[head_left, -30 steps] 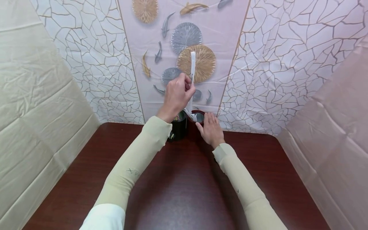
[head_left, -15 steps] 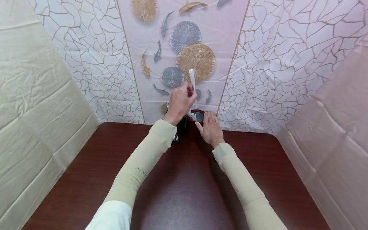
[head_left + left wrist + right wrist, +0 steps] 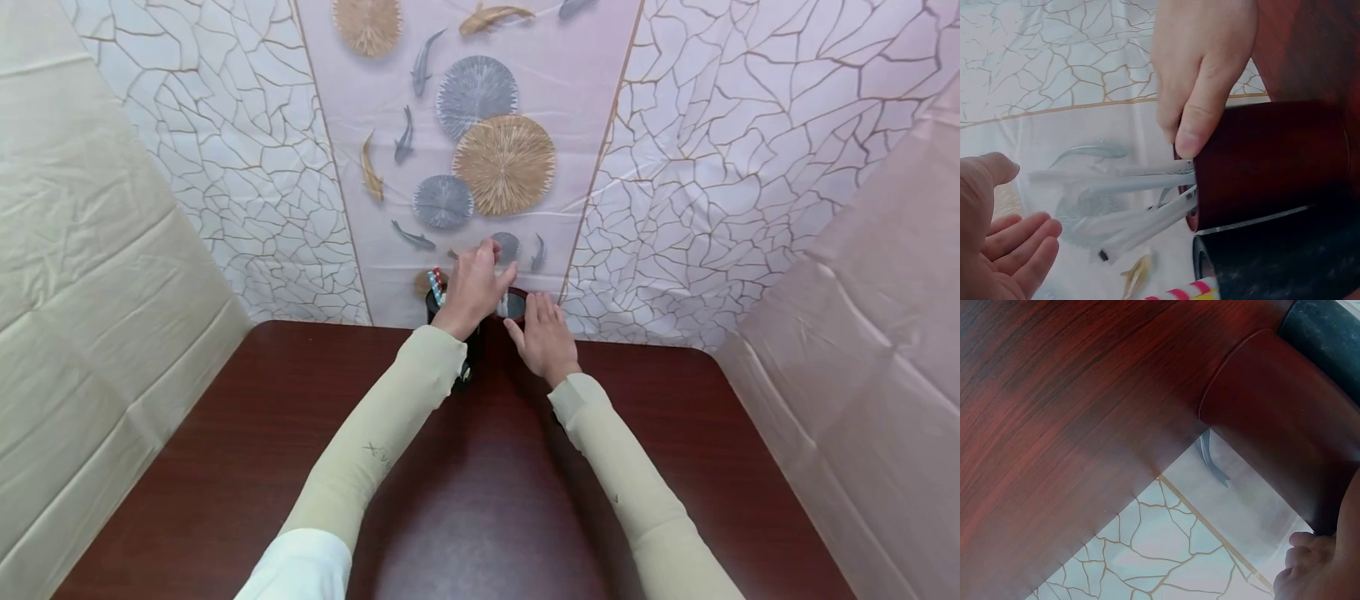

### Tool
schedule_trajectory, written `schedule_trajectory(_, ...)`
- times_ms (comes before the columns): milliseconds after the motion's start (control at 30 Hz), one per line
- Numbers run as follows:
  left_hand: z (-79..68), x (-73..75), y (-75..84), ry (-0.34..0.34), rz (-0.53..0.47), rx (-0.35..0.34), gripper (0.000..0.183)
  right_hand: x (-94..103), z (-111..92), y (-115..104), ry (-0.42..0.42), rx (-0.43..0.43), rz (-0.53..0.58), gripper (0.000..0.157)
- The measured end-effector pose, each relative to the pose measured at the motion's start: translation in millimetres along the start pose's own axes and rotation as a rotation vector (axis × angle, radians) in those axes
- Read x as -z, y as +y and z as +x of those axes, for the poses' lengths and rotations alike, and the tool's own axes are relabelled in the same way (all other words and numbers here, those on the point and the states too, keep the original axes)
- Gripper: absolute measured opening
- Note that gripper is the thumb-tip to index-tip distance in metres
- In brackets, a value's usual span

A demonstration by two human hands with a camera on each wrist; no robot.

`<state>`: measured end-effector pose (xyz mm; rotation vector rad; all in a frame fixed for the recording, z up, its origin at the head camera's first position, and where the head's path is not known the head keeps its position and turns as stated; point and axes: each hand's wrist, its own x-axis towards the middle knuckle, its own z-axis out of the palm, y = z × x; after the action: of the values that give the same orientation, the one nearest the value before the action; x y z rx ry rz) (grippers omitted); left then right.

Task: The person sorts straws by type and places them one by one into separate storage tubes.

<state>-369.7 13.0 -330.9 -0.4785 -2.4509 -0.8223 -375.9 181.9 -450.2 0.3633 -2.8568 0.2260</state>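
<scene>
My left hand [image 3: 476,287] is above the two cups in the head view, and its fingers are loosely spread with nothing between them in the left wrist view. Several white paper-wrapped straws [image 3: 1150,222] stick out of the dark red cup [image 3: 1272,162], a short gap from those fingers. At the cup's right side my right hand [image 3: 547,337] holds it near the rim, thumb on the near side and the other fingers round the far side. Beside it stands a black cup [image 3: 1285,262] with colourful patterned straws [image 3: 435,287], partly hidden by my left hand.
Both cups stand at the back of the brown wooden table [image 3: 480,500], close to a patterned cloth backdrop [image 3: 675,250]. Beige cloth walls [image 3: 97,333] rise on the left and right sides.
My left hand has lowered a white wrapped straw into the dark red cup and let go of it. The right hand has stayed at that cup.
</scene>
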Motion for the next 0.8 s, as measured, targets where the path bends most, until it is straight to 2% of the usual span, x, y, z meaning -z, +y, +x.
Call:
schedule_trajectory(233,-3.5,22.5,0.8,0.012,-0.005,-0.004,0.042,-0.1,1,-2,-0.001,0.004,-0.03,0.079)
schedule_trajectory(433,-9.3,45.4,-1.0,0.004,0.08,-0.037,0.051,2.6,7,0,-0.035,0.028,-0.029,0.082)
schedule_trajectory(633,-32.9,62.1,-10.7,-0.123,0.143,-0.078,0.07,8.1,6,9,-0.089,0.034,0.041,0.084)
schedule_trajectory(800,-58.9,66.4,-34.1,-0.207,0.174,-0.107,0.072,17.6,-1,12,-0.072,0.052,0.08,0.088)
